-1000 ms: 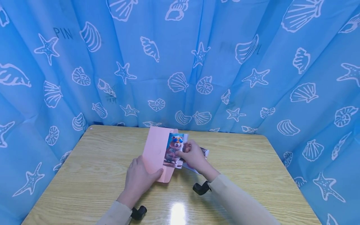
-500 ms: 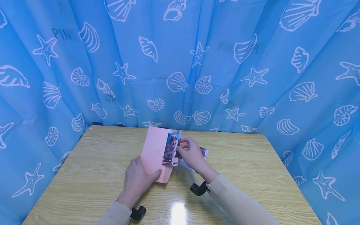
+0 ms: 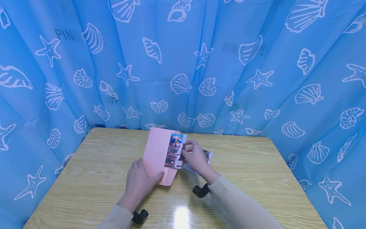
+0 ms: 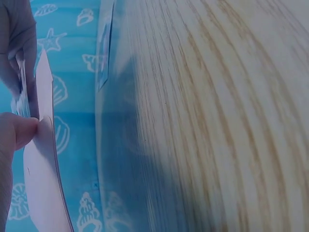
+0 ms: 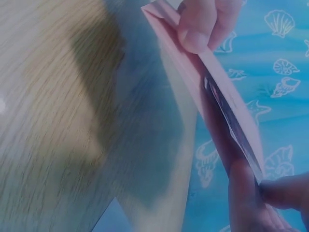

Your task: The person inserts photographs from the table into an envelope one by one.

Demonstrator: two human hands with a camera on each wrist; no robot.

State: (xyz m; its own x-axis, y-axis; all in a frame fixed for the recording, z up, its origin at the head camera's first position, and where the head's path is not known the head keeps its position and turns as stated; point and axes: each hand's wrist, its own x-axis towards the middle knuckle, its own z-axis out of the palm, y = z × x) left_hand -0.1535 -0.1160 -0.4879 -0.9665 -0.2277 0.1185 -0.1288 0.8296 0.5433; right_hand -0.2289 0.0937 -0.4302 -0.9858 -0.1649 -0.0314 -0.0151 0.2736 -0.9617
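A pink envelope (image 3: 155, 146) is held up off the table by my left hand (image 3: 138, 181), whose thumb (image 5: 195, 41) presses its front near the lower edge. In the head view, a glossy photo card (image 3: 173, 152) of a furry animal in sunglasses sticks out of the envelope's open right side. My right hand (image 3: 195, 159) pinches its outer edge between thumb and fingers. Inside the opening, dark card edges (image 5: 227, 116) show in the right wrist view; how many cards there are I cannot tell. The flap (image 3: 170, 176) hangs behind the card.
Another picture card (image 3: 208, 155) lies on the wooden table (image 3: 243, 178), partly hidden behind my right hand. A blue shell-patterned curtain (image 3: 183, 63) stands behind the table and along its sides. Black wrist mounts (image 3: 201, 190) jut from both sleeves.
The photo card has moved left, farther into the envelope, with my right hand following. It curved midway and now looks flatter. My left hand and the envelope have barely moved.
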